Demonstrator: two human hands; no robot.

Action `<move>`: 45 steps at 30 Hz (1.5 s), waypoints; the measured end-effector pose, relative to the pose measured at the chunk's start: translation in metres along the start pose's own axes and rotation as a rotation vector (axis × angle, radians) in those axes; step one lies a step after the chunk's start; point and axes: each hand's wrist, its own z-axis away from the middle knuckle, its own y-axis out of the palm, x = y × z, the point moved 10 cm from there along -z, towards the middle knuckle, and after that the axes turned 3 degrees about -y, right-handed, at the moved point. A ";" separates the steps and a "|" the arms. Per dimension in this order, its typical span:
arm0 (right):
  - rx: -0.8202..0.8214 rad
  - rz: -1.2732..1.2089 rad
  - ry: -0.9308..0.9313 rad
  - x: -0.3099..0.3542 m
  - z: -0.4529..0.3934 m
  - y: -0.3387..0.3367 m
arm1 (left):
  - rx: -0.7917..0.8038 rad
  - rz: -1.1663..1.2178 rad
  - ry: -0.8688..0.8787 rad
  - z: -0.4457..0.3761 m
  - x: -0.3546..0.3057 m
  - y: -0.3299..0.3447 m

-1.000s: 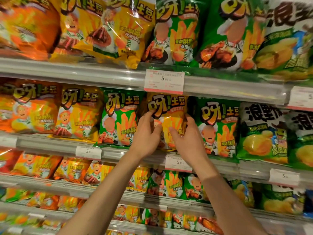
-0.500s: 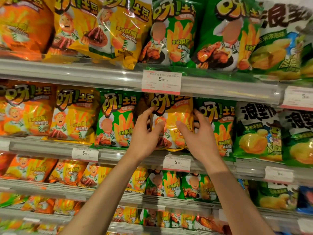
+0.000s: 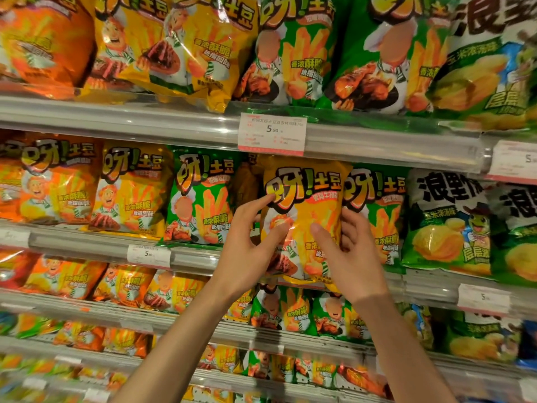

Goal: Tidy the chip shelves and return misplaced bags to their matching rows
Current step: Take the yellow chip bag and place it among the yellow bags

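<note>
Both hands grip one yellow chip bag (image 3: 308, 216) on the second shelf (image 3: 377, 146) — left hand (image 3: 250, 251) pinching its left edge, right hand (image 3: 345, 257) curled round its right — between two green chip bags (image 3: 200, 205).

I see a chip bag (image 3: 305, 216) on the middle shelf (image 3: 392, 274), between two neighbouring bags (image 3: 200, 199) (image 3: 374, 210). My left hand (image 3: 250, 245) holds its left edge, my right hand (image 3: 348, 251) its right.
</note>
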 end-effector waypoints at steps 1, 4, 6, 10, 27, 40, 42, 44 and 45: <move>0.007 -0.015 0.011 -0.004 0.002 0.003 | 0.003 -0.006 -0.002 0.004 0.001 -0.002; 0.008 -0.055 0.041 -0.008 0.010 0.011 | 0.015 -0.026 -0.001 0.011 0.005 -0.009; -0.015 -0.076 0.048 -0.008 0.014 0.014 | 0.023 -0.029 0.008 0.011 0.008 -0.013; -0.065 -0.086 0.018 0.003 0.027 0.022 | 0.056 -0.034 0.055 0.008 0.009 -0.024; -0.259 -0.126 0.043 0.049 0.099 0.097 | 0.241 0.156 0.046 0.010 0.043 -0.109; -0.054 -0.267 0.007 0.060 0.097 0.208 | 0.000 0.153 -0.058 0.015 0.074 -0.212; -0.005 -0.242 -0.023 0.064 0.094 0.224 | -0.050 0.154 -0.061 0.015 0.078 -0.227; 0.046 -0.203 -0.028 0.066 0.090 0.239 | -0.101 0.159 -0.066 0.015 0.083 -0.242; 0.072 -0.170 -0.028 0.068 0.087 0.245 | -0.123 0.158 -0.067 0.015 0.086 -0.249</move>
